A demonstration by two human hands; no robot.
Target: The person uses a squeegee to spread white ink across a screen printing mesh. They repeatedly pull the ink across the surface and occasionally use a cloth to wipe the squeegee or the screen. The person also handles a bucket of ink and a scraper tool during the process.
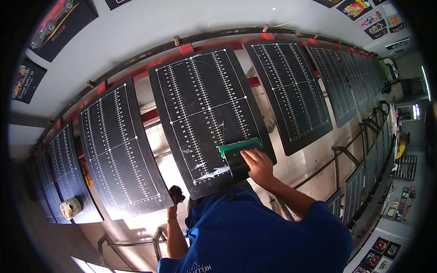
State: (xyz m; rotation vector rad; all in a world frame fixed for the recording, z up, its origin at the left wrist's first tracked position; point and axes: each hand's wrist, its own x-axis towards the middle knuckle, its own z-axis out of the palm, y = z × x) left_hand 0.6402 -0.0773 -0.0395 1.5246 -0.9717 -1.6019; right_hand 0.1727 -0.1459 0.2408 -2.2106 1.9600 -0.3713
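A black board [182,95] printed with white ruler scales and grid lines lies in front of me. White smears [213,173] of something wet or pasty streak its near end. My right hand [258,167] grips a squeegee [239,146] with a green blade, and its fingers press over the dark handle. The blade rests across the near right part of the board. Beside the board's near left corner, my left hand [172,210] is low and closed around a small dark lump [176,193]. What that lump is, I cannot make out.
More ruled black boards [123,150] stand side by side on a red and dark metal frame [186,49], left and right. A smeared tub [70,208] sits on a board at far left. Metal rails [337,152] run along my right. Pictures [59,27] hang on the walls.
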